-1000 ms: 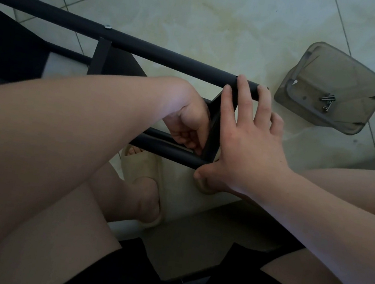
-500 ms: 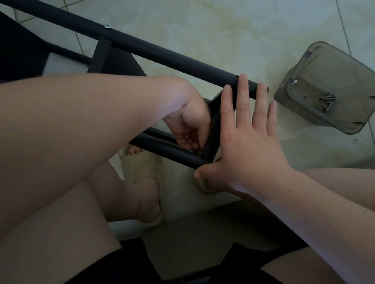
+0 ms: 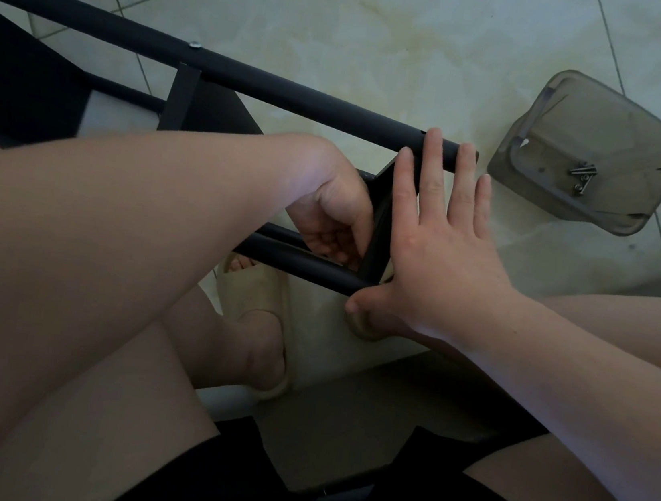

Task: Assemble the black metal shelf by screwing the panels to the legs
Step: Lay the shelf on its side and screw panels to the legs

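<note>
Now, at frame centre, the right hand (image 3: 442,248), fingers spread flat, should brace the end panel (image 3: 377,231) squarely against both legs (image 3: 299,94) while the left hand (image 3: 335,217), curled behind it (contents hidden), works; spare screws (image 3: 582,176) wait in the tray (image 3: 614,128) upper right.

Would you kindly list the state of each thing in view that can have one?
Shelf frame: lying on its side on the floor, partly assembled.
Upper leg: one screw in, near the middle.
End panel: on edge between the two legs.
Left hand: curled inside the frame beside the panel.
Right hand: open, flat against the panel.
Grey tray: tilted, holding a few loose screws.
</note>
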